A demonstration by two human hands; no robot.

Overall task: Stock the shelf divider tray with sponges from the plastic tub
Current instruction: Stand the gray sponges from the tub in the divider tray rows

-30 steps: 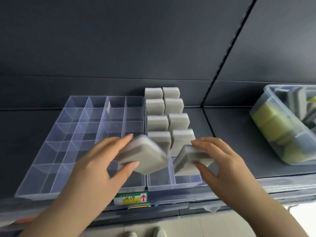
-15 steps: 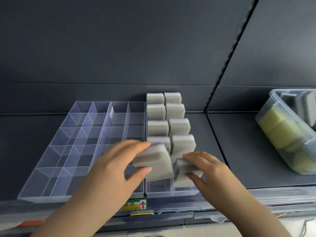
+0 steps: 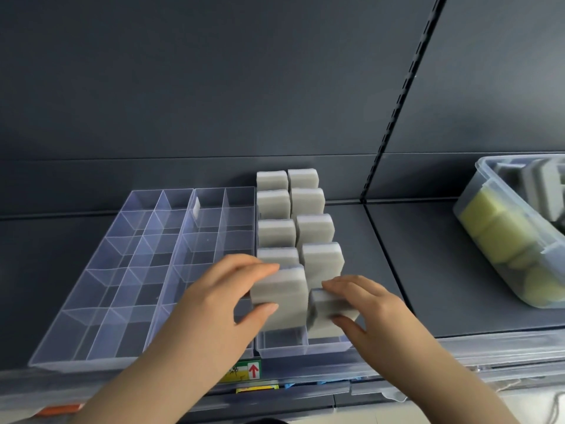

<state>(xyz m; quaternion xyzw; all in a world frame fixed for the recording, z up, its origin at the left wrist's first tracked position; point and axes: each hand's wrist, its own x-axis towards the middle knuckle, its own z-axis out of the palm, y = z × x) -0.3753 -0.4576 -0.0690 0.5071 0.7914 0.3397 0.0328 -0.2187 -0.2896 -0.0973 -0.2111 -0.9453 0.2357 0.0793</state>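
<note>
Head view: left hand (image 3: 214, 298) pinches left sponge (image 3: 281, 295), right hand (image 3: 367, 304) pinches right sponge (image 3: 328, 310) — both at the front slots of the tray (image 3: 281, 351), 6 o'clock. Going in tilted, either could snag a divider (image 3: 305, 341) or topple neighbours (image 3: 321, 261); tub (image 3: 504, 249) sits at 3 o'clock.

Right edge cuts off tub (image 3: 504, 249); grey sponges inside blurred, count unclear. left hand (image 3: 214, 304) hides near compartments of tray (image 3: 91, 301) and left edge of left sponge (image 3: 281, 295). right hand (image 3: 367, 304) covers side of right sponge (image 3: 327, 307); whether it sits fully in its compartment, unclear. Shelf label (image 3: 244, 370) partly behind left forearm, writing too small to read. Bottom edge cuts off both forearms.
</note>
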